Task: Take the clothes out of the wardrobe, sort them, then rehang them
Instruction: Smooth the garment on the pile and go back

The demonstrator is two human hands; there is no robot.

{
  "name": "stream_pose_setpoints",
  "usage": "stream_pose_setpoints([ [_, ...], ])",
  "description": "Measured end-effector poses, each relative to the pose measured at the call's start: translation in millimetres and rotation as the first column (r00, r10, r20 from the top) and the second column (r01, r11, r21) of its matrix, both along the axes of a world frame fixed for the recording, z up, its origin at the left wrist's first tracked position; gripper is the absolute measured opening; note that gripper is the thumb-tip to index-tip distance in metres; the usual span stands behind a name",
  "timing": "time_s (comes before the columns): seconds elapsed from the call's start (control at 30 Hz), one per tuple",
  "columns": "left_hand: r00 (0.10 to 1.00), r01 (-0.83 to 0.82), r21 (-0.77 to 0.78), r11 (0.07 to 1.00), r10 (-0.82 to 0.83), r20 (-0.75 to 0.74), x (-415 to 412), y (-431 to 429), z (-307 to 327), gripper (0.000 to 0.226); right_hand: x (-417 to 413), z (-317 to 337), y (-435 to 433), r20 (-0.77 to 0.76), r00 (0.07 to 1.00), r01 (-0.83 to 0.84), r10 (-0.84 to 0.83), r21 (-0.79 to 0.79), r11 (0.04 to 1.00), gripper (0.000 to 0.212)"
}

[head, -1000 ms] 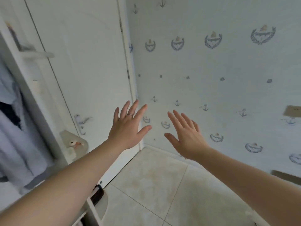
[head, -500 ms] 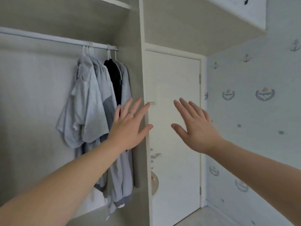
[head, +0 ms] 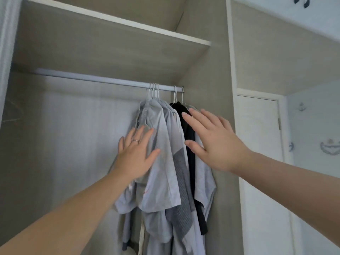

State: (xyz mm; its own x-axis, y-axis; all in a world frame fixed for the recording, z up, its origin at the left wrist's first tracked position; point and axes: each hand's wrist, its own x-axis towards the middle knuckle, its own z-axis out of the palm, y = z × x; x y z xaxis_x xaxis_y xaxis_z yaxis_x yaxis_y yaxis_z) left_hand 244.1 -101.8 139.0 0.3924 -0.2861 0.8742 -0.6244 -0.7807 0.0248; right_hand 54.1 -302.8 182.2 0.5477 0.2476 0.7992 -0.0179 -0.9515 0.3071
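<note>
Several light grey-blue shirts (head: 161,173) and one black garment (head: 190,144) hang bunched on white hangers (head: 154,91) at the right end of the wardrobe rail (head: 92,79). My left hand (head: 137,155), with a ring on one finger, is open and spread in front of the left side of the shirts; whether it touches them is unclear. My right hand (head: 215,140) is open too, fingers apart, held in front of the black garment and the rightmost shirt. Neither hand grips anything.
A shelf (head: 128,26) runs above the rail. The left part of the rail carries no hangers. The wardrobe's side panel (head: 220,70) stands right of the clothes, with a white door (head: 261,162) and patterned wallpaper (head: 316,135) beyond.
My view has swung from the floor and wall up and left to the open wardrobe. Both open hands have moved closer to the hanging clothes.
</note>
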Motion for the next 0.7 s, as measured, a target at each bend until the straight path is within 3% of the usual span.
stream_pose_setpoints([
  [0.2, 0.987, 0.028, -0.261, 0.965, -0.068, -0.144, 88, 10, 28, 0.069, 85, 46, 26, 0.030, 0.998, 0.048, -0.046, -0.072, 0.996, 0.066],
  [0.4, 0.940, 0.066, -0.360, 0.931, -0.179, -0.289, 159, 8, 44, 0.082, 164, 89, 47, 0.007, 0.994, 0.108, -0.108, -0.084, 0.991, 0.063],
  [0.5, 0.889, 0.122, -0.423, 0.898, -0.288, -0.356, 185, -2, 47, 0.094, 199, 109, 54, -0.078, 0.973, 0.214, -0.216, -0.036, 0.976, 0.062],
  [0.6, 0.793, 0.282, -0.506, 0.815, -0.495, -0.354, 201, -15, 49, 0.103, 227, 125, 59, -0.066, 0.943, 0.327, -0.327, -0.010, 0.945, 0.056],
  [0.7, 0.683, 0.405, -0.607, 0.684, -0.667, -0.297, 208, -26, 50, 0.107, 249, 141, 64, 0.029, 0.916, 0.400, -0.399, -0.042, 0.915, 0.027],
])
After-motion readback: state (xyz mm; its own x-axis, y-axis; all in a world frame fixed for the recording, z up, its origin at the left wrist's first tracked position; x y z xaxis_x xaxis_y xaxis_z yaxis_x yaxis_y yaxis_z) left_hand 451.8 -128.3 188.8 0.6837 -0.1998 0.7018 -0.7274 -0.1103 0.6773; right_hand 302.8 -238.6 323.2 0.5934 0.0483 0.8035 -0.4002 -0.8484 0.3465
